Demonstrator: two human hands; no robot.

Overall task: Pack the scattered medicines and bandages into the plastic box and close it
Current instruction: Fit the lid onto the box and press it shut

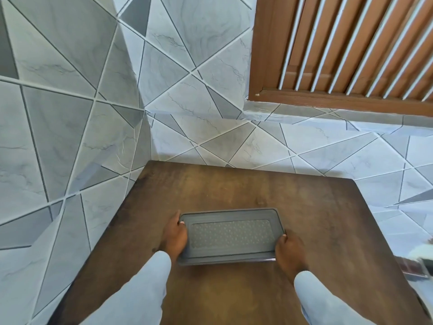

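Observation:
A grey plastic box (pixel 230 235) with its textured lid on lies flat on the dark wooden table (pixel 257 191). My left hand (pixel 174 235) grips the box's left end, thumb on the lid's rim. On the right end, near the front corner, my right hand (pixel 289 252) holds it the same way. The lid hides whatever is inside. No loose medicines or bandages show on the table.
The table stands in a corner of grey tiled walls (pixel 70 113). A brown louvered window (pixel 351 48) is at the upper right. At the right edge, beyond the table, a blurred dark-red object (pixel 414 268) shows.

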